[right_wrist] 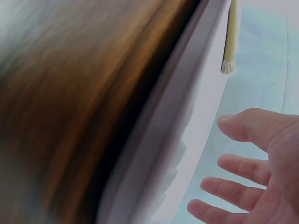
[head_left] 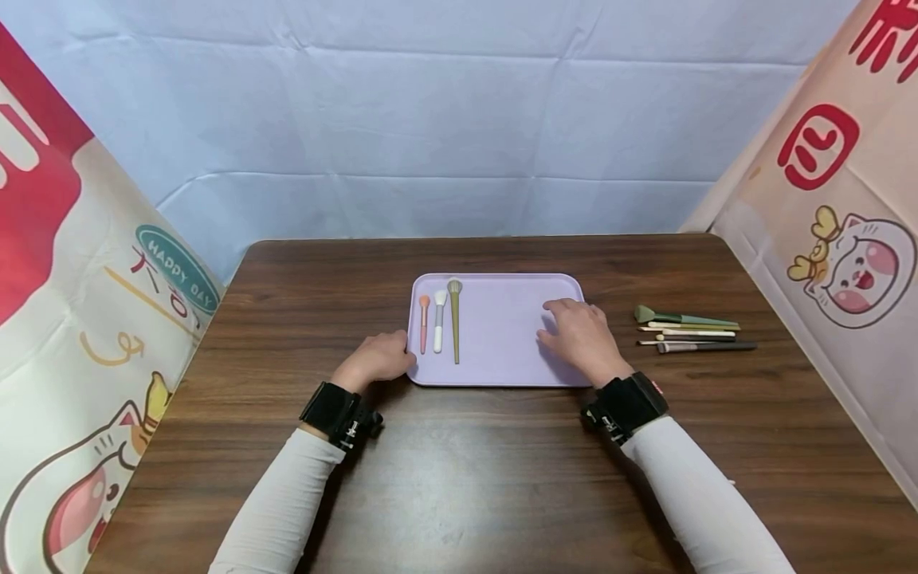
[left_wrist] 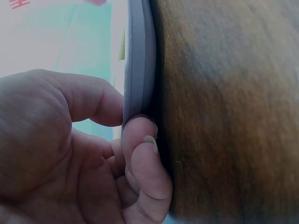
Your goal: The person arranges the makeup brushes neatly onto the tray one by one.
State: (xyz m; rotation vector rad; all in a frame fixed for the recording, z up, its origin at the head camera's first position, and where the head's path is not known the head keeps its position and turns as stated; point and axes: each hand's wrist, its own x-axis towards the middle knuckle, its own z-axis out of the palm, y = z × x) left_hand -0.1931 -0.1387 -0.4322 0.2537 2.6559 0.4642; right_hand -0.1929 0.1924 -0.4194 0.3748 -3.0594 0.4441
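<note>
The lilac tray (head_left: 502, 335) lies in the middle of the brown table (head_left: 459, 470) with three brushes (head_left: 439, 319) on its left part, the left hand (head_left: 376, 359) pinches its left rim with curled fingers (left_wrist: 140, 154), and the right hand (head_left: 582, 335) hovers or rests with loosely spread fingers over its right part, near more brushes (head_left: 688, 328) on the table.

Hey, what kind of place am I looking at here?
Probably a staged recording booth, not a lived-in room: a wooden table hemmed in by a plain cloth backdrop and cartoon banners, with makeup brushes on a lilac tray.
</note>
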